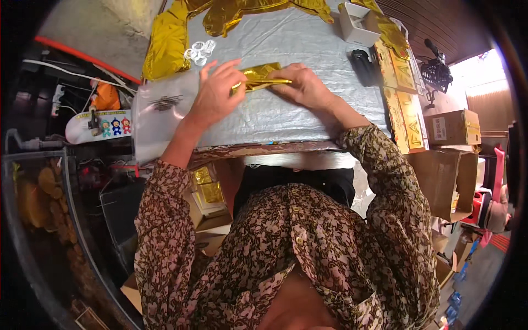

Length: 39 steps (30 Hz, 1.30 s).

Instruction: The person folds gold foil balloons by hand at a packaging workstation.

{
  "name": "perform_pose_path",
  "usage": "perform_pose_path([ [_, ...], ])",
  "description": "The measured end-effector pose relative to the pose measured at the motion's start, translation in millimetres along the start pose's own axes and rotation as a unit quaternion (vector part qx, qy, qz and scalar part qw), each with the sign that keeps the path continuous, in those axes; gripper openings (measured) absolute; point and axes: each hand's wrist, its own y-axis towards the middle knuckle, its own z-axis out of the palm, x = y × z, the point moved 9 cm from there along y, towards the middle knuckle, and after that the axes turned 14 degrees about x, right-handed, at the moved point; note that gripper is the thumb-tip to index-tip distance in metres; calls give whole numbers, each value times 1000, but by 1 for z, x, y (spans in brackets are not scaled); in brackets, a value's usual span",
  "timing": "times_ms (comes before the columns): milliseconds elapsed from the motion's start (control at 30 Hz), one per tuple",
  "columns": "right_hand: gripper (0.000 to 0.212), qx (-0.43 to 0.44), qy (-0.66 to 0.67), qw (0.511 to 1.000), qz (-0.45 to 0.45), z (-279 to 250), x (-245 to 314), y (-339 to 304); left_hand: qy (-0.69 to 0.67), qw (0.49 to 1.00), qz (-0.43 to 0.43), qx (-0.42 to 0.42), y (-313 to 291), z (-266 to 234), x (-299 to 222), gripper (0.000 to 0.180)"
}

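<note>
A folded piece of shiny gold foil (261, 73) spans the gap between my two hands, just above the silvery table cover. My left hand (217, 93) has its thumb and a finger at the foil's left end, while its other fingers stick up apart. On the opposite end, my right hand (305, 88) grips the foil with bent fingers, partly hiding it. Several white coiled ribbons or loops (201, 52) lie beyond my left hand. A clear plastic bag (159, 118) rests flat on the table beside my left forearm.
Flat gold foil shapes (236, 16) spread along the far edge. At the far right stand a white bin (358, 25), a black object (362, 67) and gold printed packs (404, 110). Cardboard boxes (448, 176) flank the table on the right. An open box with gold packs (209, 190) sits below the near edge.
</note>
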Motion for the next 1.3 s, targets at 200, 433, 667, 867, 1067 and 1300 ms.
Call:
perform_pose_path([
  [200, 18, -110, 373, 919, 58, -10, -11, -15, -529, 826, -194, 22, -14, 21, 34, 38],
  [433, 19, -217, 500, 834, 88, -8, 12, -51, -554, 790, -206, -162, -13, 42, -14, 48],
  [667, 27, -234, 482, 841, 72, -5, 29, -74, -493, 824, -176, -217, -15, 56, -42, 41],
  [867, 37, -225, 523, 818, 84, 2, 32, -92, -441, 857, -182, -195, -15, 53, -59, 34],
  [1067, 45, -249, 471, 844, 69, -8, 23, -110, -503, 821, -160, -219, -10, 58, -68, 30],
  [1300, 32, -300, 314, 886, 160, -11, 34, -145, -469, 849, -154, -190, 2, 55, -77, 28],
])
